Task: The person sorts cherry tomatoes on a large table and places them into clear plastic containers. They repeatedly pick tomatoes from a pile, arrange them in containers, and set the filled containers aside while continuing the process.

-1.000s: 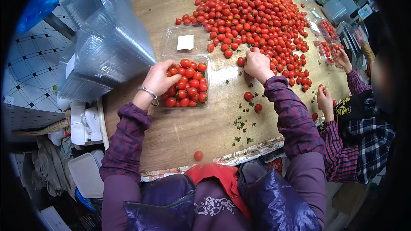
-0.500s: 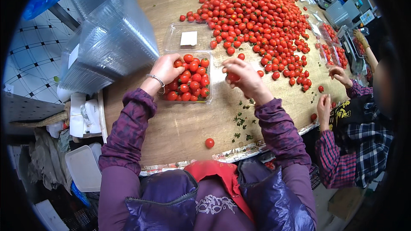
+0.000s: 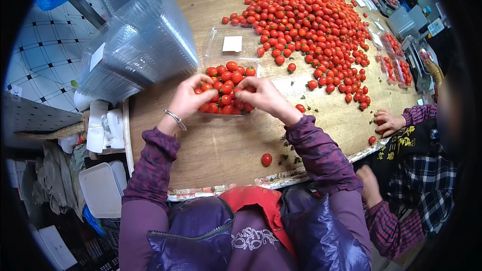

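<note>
A clear plastic punnet (image 3: 258, 66) filled with red cherry tomatoes (image 3: 227, 77) lies in front of me, its hinged lid (image 3: 215, 40) folded back flat with a white label on it. Over the punnet's left side, my left hand (image 3: 190, 95) has its thumb and fingers closed around a cherry tomato among the others. From the right, my right hand (image 3: 265, 99) reaches in, fingertips pinched on a cherry tomato at the top of the fill. Parts of the punnet's sides are hidden under both hands.
A big heap of cherry tomatoes (image 3: 311, 30) spreads across the wooden table (image 3: 216, 148). One loose tomato (image 3: 266, 159) lies near the front edge, by green stem bits. Nested clear punnets (image 3: 145, 40) stand at left. A co-worker's hand (image 3: 387, 122) rests on the table at right.
My right hand has moved left from beside the punnet into it, bringing a tomato. My left hand stays at the punnet's left side. The co-worker's hands have shifted lower.
</note>
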Available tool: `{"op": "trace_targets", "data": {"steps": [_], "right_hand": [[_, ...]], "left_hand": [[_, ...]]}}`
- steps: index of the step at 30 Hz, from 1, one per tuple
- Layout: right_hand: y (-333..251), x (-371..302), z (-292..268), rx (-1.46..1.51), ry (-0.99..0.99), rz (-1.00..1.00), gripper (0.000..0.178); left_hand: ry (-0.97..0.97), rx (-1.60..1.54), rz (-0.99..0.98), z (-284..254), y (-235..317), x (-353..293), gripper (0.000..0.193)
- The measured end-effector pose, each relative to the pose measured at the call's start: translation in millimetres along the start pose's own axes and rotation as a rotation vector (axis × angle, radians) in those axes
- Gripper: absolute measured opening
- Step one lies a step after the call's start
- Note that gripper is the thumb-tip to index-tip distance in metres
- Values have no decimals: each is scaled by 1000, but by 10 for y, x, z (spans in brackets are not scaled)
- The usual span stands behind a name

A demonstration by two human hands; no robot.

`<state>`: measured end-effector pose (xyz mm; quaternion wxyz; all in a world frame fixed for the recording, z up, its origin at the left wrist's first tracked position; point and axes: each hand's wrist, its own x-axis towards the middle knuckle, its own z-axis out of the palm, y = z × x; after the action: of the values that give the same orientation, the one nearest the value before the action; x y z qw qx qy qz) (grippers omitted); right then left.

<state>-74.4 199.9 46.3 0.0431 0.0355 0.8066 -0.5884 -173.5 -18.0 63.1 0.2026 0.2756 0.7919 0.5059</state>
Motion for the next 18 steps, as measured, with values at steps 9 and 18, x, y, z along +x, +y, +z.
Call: {"op": "trace_targets", "data": {"steps": [9, 18], "right_hand": [[-11, -142, -9, 914, -34, 207, 21], [-248, -214, 121, 478, -56, 145, 25]], "left_hand": [[-65, 800, 56, 392, 197, -81, 29], [-46, 610, 89, 281, 2, -10, 28]]}}
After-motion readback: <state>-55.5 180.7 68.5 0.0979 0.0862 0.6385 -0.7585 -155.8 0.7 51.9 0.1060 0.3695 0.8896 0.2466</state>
